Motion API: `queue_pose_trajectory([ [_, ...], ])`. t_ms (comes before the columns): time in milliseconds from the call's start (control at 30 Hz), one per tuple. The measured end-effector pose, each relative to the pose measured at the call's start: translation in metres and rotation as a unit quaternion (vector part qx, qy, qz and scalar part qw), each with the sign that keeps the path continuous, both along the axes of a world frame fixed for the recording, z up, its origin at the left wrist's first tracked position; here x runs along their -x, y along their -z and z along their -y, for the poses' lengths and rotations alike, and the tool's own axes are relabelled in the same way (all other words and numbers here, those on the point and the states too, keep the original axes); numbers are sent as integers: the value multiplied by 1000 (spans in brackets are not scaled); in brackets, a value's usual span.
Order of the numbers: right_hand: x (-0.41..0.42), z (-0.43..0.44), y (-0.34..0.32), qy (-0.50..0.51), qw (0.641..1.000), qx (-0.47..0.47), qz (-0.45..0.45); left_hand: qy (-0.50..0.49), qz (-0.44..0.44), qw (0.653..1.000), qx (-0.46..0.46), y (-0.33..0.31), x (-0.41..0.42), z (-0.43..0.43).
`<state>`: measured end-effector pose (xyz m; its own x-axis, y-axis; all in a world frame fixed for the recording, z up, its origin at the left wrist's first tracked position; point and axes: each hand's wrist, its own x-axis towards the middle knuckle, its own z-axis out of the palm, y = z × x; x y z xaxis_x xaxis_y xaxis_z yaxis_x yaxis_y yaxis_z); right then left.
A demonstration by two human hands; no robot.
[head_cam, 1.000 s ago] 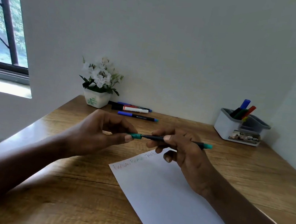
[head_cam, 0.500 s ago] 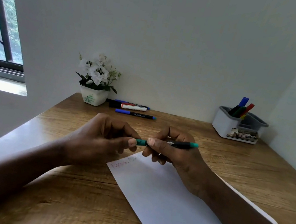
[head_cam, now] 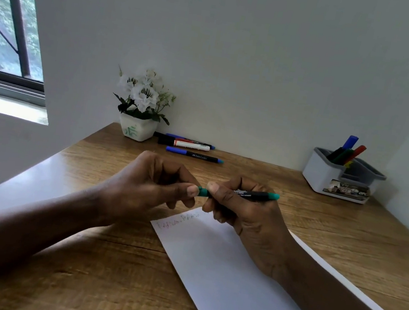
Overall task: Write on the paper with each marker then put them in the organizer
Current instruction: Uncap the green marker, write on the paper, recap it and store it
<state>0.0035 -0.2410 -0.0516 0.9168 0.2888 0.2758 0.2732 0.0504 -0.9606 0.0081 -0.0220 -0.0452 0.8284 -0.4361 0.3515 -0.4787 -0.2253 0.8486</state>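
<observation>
Left grip (head_cam: 151, 186) pinches the green cap (head_cam: 203, 191) at the left end of the green marker (head_cam: 255, 195), thumb on top, other fingers curled under. Right grip (head_cam: 246, 219) pinches the black barrel just beside the cap, thumb tip close to the left thumb. Marker lies about level, green tail sticking out past the right grip. Cannot tell if the cap is fully seated or partly off. Both grips are held above the worktop (head_cam: 101, 272), over the top edge of the paper (head_cam: 232, 278), which runs from below the grips to the near right, under the right forearm. Faint coloured writing (head_cam: 180, 221) just below the grips, not readable. Organizer (head_cam: 322, 175) well apart, far right and beyond the right grip, by the wall corner; blue, green and red markers (head_cam: 347, 152) stand tilted in its left compartment. Beyond the grips, loose on the worktop: a blue marker (head_cam: 195, 155), behind it a red-and-white marker (head_cam: 191, 145), others partly hidden. White flower pot (head_cam: 136, 130) beyond the left grip. Window (head_cam: 6, 19) far left.
</observation>
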Motion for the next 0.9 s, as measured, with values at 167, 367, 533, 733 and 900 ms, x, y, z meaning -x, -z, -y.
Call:
queue_pose_trajectory([
  [167,-1,2,-2,46,995,60,68,-67,94,987,-116,1,-9,-7],
  [367,-5,16,-6,76,983,119,119,-137,35,923,-358,-3,-12,-16],
  [533,-10,14,-5,134,978,149,63,-101,9,883,-458,5,-23,-11],
  [733,-23,24,2,288,938,169,98,-79,13,865,-495,8,-28,-12],
  [900,-28,39,-14,322,931,98,144,-63,26,860,-505,7,-27,-12],
])
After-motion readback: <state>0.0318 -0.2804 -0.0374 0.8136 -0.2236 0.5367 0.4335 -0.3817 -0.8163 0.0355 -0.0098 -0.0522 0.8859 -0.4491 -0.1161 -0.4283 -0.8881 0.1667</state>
